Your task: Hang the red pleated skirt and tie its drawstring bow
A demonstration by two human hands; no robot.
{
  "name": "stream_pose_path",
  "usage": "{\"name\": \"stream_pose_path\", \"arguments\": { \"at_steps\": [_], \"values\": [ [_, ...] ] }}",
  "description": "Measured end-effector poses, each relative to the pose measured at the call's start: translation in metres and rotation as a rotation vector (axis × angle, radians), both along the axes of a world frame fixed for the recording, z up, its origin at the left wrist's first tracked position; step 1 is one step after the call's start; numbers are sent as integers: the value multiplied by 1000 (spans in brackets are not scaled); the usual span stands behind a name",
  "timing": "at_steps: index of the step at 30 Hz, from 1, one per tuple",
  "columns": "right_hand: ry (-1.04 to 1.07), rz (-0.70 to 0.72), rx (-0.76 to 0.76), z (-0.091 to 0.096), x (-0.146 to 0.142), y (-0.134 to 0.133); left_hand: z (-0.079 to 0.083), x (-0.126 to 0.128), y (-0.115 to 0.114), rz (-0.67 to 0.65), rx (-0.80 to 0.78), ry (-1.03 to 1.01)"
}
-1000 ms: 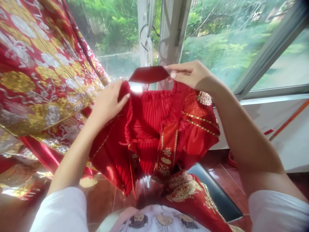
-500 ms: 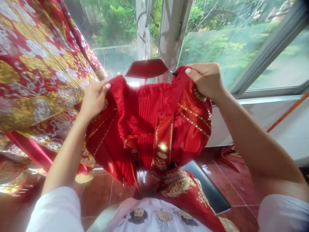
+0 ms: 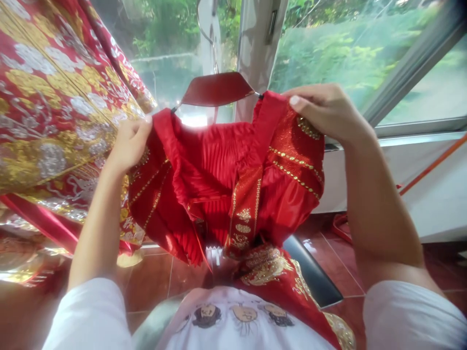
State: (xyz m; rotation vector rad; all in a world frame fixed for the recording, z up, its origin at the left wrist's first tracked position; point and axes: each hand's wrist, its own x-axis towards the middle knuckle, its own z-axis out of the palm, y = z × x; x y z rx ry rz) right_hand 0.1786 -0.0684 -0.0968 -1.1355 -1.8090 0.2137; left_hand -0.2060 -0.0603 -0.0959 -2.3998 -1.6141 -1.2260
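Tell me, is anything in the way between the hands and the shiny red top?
Nothing visible: the left hand and right hand each grip a shoulder of the red top. The hanger sits between the shoulders, apart from both hands.

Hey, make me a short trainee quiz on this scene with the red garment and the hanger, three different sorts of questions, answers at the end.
1. True or false: the left hand and the right hand both hold the red garment.
2. Multiple choice: what is behind the hanger?
A) a mirror
B) a window
C) a bookshelf
3. Fill in the blank: the patterned cloth with gold and silver designs hangs on the person's ____ side.

Key:
1. True, one hand at each shoulder.
2. B
3. left
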Motion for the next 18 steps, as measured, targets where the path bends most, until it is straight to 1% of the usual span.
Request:
{"name": "stream_pose_path", "arguments": {
  "at_steps": [3,5,7,8,10,11,12,13,14,15,16,18],
  "values": [
    [-13,24,181,-20,9,-2,-1,-3,5,8,17,34],
    [0,16,211,-26,12,4,1,-6,9,-21,26,66],
    [45,18,145,-28,16,12,4,-10,12,-53,14,74],
    [82,33,67,-28,18,17,5,-12,13,-53,7,72],
    [163,55,-95,-26,21,24,6,-12,11,-15,33,84],
    [193,56,-154,-26,22,26,5,-10,7,19,82,108],
    [210,51,-184,-25,22,26,3,-5,1,61,161,150],
    [205,44,-180,-23,21,25,-2,3,-7,109,261,202],
    [178,34,-145,-21,19,23,-7,12,-16,142,361,267],
    [143,12,-88,-18,16,20,-15,24,-25,145,442,338],
    [110,-20,-23,-15,12,16,-23,36,-35,124,492,407],
    [53,-108,117,-7,-1,4,-38,61,-50,-25,486,546]
  ]
}}
